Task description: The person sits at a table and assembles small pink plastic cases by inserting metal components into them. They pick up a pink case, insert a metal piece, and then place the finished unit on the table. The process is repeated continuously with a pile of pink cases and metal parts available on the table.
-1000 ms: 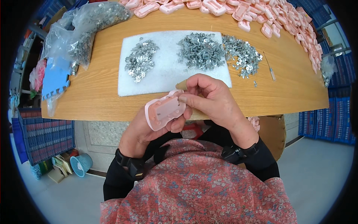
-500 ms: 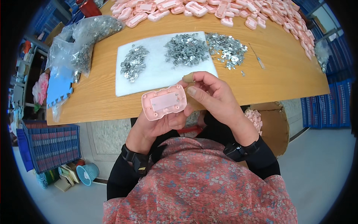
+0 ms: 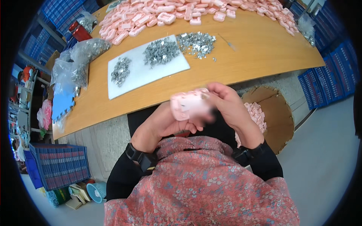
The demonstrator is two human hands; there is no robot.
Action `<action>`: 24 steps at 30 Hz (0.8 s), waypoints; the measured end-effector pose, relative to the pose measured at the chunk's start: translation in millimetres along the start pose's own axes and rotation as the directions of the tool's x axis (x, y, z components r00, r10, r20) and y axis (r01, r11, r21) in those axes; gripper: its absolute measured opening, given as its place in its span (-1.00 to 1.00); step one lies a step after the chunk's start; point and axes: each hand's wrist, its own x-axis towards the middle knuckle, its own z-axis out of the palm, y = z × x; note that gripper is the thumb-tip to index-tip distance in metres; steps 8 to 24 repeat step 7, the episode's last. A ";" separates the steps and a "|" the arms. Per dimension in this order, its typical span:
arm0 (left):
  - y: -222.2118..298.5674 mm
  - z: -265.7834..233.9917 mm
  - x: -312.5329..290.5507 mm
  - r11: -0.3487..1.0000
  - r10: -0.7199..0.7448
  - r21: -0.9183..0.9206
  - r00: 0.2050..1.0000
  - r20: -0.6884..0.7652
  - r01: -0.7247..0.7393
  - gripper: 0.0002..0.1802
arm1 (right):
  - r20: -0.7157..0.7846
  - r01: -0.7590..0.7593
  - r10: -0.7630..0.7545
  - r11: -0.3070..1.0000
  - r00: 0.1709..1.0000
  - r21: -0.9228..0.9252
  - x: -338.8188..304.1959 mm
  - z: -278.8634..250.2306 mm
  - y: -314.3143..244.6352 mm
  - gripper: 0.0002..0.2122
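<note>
My left hand (image 3: 162,122) is closed round a pink plastic housing shell (image 3: 183,105) from below, just in front of the table's near edge. The shell's hollow inner side faces up, with a pale rectangle in its middle. My right hand (image 3: 228,105) is at the shell's right end, fingers bent and an olive cover on one fingertip. Blur there hides whether a small part is pinched. Beyond my hands, a white foam sheet (image 3: 145,81) carries a smaller pile (image 3: 120,71) and a larger pile (image 3: 162,52) of small metal pieces.
More metal pieces (image 3: 198,44) lie beside the sheet, near a thin screwdriver-like tool (image 3: 228,42). Pink shells (image 3: 166,17) are heaped along the table's far side. Bags of metal parts (image 3: 79,67) stand at the left. A cardboard box (image 3: 277,113) with pink pieces sits below right.
The view has turned, so the table appears shifted up and left. The shell has moved right, closer to my body, and tilted. My right hand's fingers have come onto the shell's right end.
</note>
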 end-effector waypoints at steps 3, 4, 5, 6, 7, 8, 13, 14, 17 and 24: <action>10.5 8.6 0.5 0.986 -0.001 0.167 0.991 -0.133 0.023 -0.43 | -0.091 0.010 -0.028 0.981 0.995 -0.194 -27.5 -67.0 15.6 -0.78; 20.0 8.2 -3.6 0.973 -0.001 0.229 0.988 -0.153 0.037 -0.42 | -0.174 -0.054 0.024 0.984 0.984 -0.171 -39.4 -90.5 19.4 -0.79; 32.7 11.4 -4.8 0.943 -0.004 0.326 0.980 -0.197 0.069 -0.39 | -0.225 -0.088 0.044 0.978 0.973 -0.188 -51.8 -117.7 24.8 -0.78; 44.7 10.7 -7.2 0.919 0.026 0.390 0.979 -0.200 0.055 -0.37 | -0.248 -0.104 0.064 0.983 0.967 -0.150 -64.1 -147.1 32.7 -0.77; 56.7 5.3 -6.0 0.892 0.050 0.450 0.980 -0.193 0.043 -0.35 | -0.249 -0.085 0.044 0.983 0.968 -0.160 -56.5 -151.8 24.9 -0.77; 56.7 5.3 -6.0 0.892 0.050 0.450 0.980 -0.193 0.043 -0.35 | -0.249 -0.085 0.044 0.983 0.968 -0.160 -56.5 -151.8 24.9 -0.77; 56.7 5.3 -6.0 0.892 0.050 0.450 0.980 -0.193 0.043 -0.35 | -0.249 -0.085 0.044 0.983 0.968 -0.160 -56.5 -151.8 24.9 -0.77; 56.7 5.3 -6.0 0.892 0.050 0.450 0.980 -0.193 0.043 -0.35 | -0.249 -0.085 0.044 0.983 0.968 -0.160 -56.5 -151.8 24.9 -0.77; 56.7 5.3 -6.0 0.892 0.050 0.450 0.980 -0.193 0.043 -0.35 | -0.249 -0.085 0.044 0.983 0.968 -0.160 -56.5 -151.8 24.9 -0.77; 56.7 5.3 -6.0 0.892 0.050 0.450 0.980 -0.193 0.043 -0.35 | -0.249 -0.085 0.044 0.983 0.968 -0.160 -56.5 -151.8 24.9 -0.77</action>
